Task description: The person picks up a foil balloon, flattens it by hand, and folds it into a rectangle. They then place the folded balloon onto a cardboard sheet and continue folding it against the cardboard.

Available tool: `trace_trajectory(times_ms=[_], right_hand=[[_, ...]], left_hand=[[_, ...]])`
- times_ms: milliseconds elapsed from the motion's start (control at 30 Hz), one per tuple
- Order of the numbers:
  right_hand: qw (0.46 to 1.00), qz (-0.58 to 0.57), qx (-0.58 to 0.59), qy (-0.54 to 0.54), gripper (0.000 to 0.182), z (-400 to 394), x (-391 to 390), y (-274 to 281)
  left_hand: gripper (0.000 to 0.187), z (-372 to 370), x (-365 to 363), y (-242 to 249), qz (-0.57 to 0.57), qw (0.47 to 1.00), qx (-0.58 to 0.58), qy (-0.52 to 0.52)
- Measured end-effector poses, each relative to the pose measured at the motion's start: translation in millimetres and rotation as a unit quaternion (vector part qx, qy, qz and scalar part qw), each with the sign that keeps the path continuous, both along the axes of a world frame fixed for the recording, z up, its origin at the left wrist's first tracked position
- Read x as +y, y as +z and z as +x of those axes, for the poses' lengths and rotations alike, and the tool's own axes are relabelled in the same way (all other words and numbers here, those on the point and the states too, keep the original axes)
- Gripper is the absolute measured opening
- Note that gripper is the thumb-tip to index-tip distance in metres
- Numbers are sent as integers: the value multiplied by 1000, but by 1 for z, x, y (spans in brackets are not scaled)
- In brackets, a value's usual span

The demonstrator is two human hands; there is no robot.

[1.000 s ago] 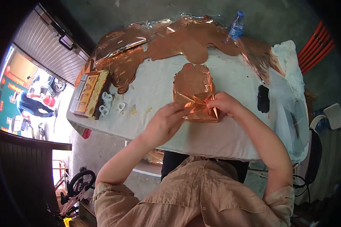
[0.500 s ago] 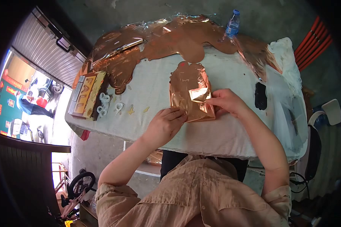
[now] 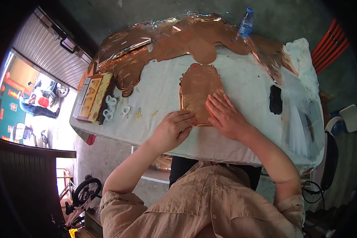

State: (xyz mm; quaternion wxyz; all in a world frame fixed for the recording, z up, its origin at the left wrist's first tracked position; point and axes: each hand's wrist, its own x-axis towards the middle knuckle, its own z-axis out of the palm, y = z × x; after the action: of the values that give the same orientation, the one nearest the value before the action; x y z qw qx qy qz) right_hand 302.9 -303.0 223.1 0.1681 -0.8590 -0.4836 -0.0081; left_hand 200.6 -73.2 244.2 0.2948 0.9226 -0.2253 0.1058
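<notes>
Copper foil piece, one: flat on white surface, near front edge. Left hand: curled at foil's lower left; grip's closure cannot be told. Right hand: flattened on foil, grasping nothing. Possible fault: creases, from uneven pressing.

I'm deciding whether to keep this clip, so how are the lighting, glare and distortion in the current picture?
Head view, lighting: daylight washes out the doorway, the corners fall black. Head view, glare: glints on the far foil, softer sheen on the copper-coloured piece under the right hand. Head view, shape: wide-angle distortion bows the edges of the table.
</notes>
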Motion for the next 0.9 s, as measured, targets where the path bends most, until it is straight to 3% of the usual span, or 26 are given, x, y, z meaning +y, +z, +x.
trace_trajectory(times_ms=[267, 433, 567, 667, 733, 767, 800, 867, 900], right_hand=[[1000, -14, 6, -1, 62, -2, -2, -4], [999, -30, -29, 14, 65, -3, -3, -2], [998, -44, -40, 14, 66, -4, -2, 0], [998, -41, -37, 12, 66, -4, -2, 0], [999, -35, -32, 14, 66, -4, -1, -1], [999, -32, -32, 16, 67, -4, -2, -1], [999, -30, -33, 18, 67, -3, -2, -1], [999, -31, -37, 19, 66, -3, -2, -2], [998, -32, -42, 19, 66, -3, -2, -2]], left_hand=[[39, -5, 5, 4, -13, 998, 55, -12], [56, -17, 9, 13, 139, 986, 83, -47], [62, -20, 12, 15, 167, 981, 86, -50], [57, -18, 19, 13, 124, 987, 77, -59], [46, -16, 26, 13, -94, 986, 130, 38], [29, -17, 27, 15, -96, 984, 113, 99], [29, -14, 29, 13, -96, 984, 113, 102], [20, -11, 32, 6, 8, 999, -1, 53], [14, -12, 24, 7, -55, 994, 47, 79]])
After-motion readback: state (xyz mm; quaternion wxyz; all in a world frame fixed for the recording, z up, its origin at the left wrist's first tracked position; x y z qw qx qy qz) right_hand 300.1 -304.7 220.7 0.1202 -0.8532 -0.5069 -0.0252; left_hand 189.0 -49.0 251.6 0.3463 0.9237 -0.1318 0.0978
